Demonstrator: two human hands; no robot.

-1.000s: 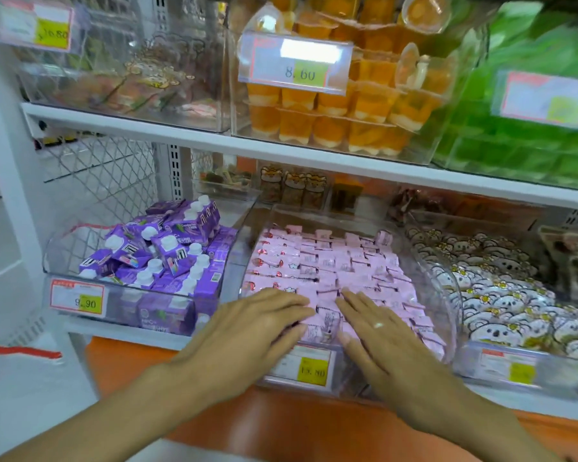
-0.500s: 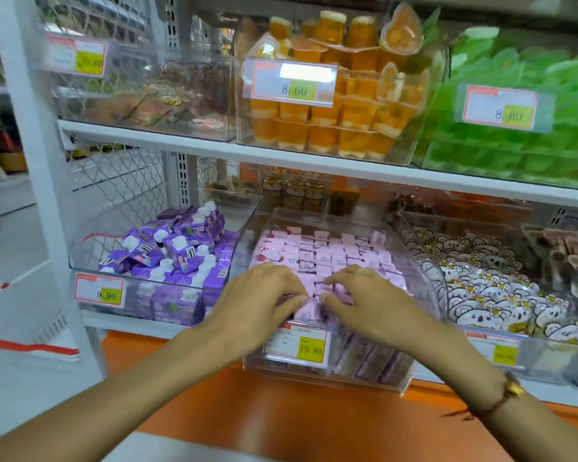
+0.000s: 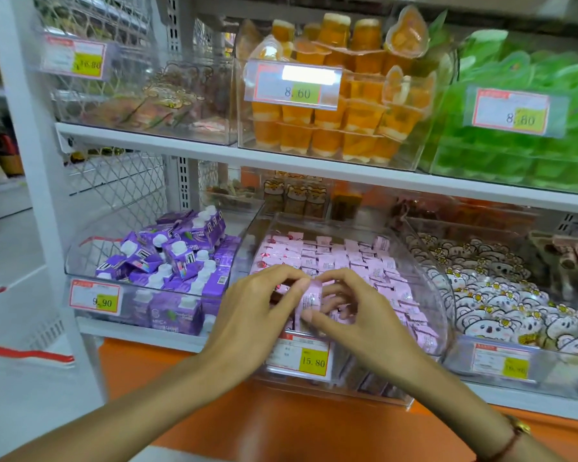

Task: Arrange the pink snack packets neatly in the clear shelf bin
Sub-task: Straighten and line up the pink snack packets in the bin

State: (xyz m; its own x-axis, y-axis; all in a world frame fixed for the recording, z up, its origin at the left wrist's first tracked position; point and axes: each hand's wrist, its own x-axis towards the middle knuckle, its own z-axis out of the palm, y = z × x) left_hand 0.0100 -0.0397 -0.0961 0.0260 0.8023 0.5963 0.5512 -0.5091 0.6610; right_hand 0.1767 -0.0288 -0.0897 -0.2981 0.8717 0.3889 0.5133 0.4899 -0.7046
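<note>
- Head view: white shop shelving (image 3: 281,161) carries clear bins with price tags.
- The clear shelf bin (image 3: 427,261), on the lower shelf beside purple cartons (image 3: 171,258), holds rows of pink snack packets (image 3: 347,258).
- Over its front edge, left hand (image 3: 251,315) and right hand (image 3: 357,315) together pinch one upright pink packet (image 3: 309,300).

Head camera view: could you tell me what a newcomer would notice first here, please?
Two hands meet at centre: the left hand and right hand pinch one pink packet over the clear bin of pink packets. Orange jelly cups stand on the shelf above, and purple cartons fill the bin at left.
</note>
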